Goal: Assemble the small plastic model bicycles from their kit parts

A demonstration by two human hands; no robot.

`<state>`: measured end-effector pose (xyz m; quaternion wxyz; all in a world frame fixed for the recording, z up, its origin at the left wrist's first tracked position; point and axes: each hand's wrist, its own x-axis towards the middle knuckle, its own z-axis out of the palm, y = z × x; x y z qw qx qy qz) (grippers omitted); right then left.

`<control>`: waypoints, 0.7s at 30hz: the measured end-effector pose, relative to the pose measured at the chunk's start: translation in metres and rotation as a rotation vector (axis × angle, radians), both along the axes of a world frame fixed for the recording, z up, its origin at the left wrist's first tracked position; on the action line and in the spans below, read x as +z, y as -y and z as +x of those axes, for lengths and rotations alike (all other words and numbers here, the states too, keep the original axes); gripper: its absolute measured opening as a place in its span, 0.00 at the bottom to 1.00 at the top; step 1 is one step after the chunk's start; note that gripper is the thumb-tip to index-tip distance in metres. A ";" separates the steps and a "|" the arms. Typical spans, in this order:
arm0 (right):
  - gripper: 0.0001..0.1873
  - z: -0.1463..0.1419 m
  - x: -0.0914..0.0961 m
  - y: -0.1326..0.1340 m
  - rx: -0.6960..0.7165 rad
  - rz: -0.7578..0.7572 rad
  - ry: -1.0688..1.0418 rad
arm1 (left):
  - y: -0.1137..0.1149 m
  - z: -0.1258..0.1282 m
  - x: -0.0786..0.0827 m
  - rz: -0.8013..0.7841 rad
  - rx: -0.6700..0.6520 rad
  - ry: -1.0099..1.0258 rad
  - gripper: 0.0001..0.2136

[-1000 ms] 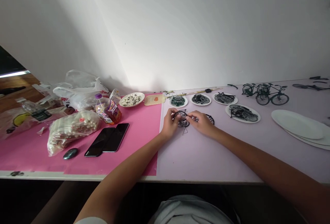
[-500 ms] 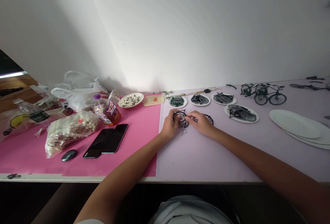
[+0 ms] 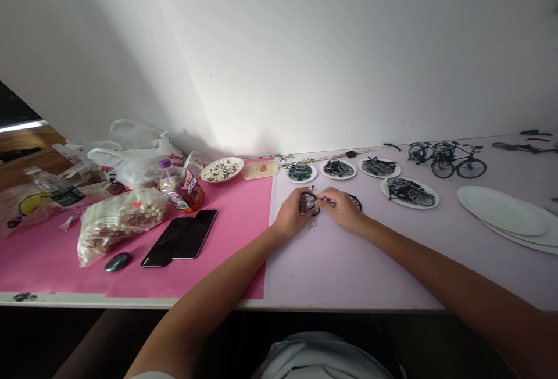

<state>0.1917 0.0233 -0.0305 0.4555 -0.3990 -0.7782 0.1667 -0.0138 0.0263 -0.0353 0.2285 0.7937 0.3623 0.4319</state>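
Between my hands is a small dark model bicycle (image 3: 307, 201), partly hidden by the fingers. My left hand (image 3: 292, 214) is closed around the wheel at its left end. With thumb and fingers pinched, my right hand (image 3: 342, 207) grips the middle of the same model. Another dark wheel (image 3: 356, 201) shows behind the right hand's knuckles. A tiny thin triangular piece (image 3: 312, 224) is just below the left fingertips; I cannot tell whether it joins the model.
Behind the hands stand plates of small parts: green pieces (image 3: 300, 172), black pieces (image 3: 337, 168), wheels (image 3: 410, 193). Assembled model bicycles (image 3: 457, 159) and stacked white plates (image 3: 501, 210) are to the right. Leftward lie phones (image 3: 179, 239), a drink bottle (image 3: 181, 187) and a bag (image 3: 120, 222).
My left fingers have shifted slightly around the wheel, and the wheel has turned or moved a little to the right. The right hand keeps its pinch.
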 end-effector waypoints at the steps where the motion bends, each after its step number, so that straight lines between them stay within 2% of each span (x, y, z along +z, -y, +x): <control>1: 0.10 0.000 0.000 0.000 0.008 0.003 0.004 | 0.000 0.000 0.000 0.009 0.006 0.004 0.22; 14: 0.10 0.000 0.001 0.002 0.013 -0.017 0.031 | 0.001 -0.003 0.003 -0.029 0.003 -0.051 0.29; 21: 0.10 -0.002 0.006 0.005 0.031 -0.040 0.039 | 0.003 -0.002 0.005 0.006 0.033 -0.038 0.25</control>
